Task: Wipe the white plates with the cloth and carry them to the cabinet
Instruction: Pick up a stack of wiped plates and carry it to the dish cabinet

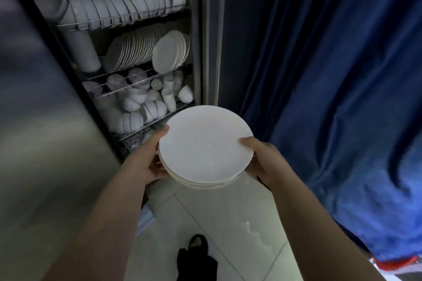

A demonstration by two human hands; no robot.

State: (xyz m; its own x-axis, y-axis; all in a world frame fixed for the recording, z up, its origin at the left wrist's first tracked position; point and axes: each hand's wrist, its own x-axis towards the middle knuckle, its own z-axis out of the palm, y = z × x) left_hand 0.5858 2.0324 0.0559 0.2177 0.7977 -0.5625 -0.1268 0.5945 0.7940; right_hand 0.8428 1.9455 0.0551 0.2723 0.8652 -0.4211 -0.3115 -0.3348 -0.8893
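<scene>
A stack of white plates (205,146) is held level in front of the open cabinet (196,29). My left hand (153,159) grips the stack's left rim, thumb on top. On the right rim sits my right hand (262,159), thumb over the top plate and fingers beneath. Inside the cabinet, a row of upright white plates (146,50) stands on the middle wire rack (127,73). No cloth is in view.
White bowls (127,7) fill the top rack and cups and small bowls (146,100) the lower one. The steel cabinet door (41,121) stands open at left. A blue curtain (331,75) hangs at right. Below are pale floor tiles (217,223) and a dark slipper (197,255).
</scene>
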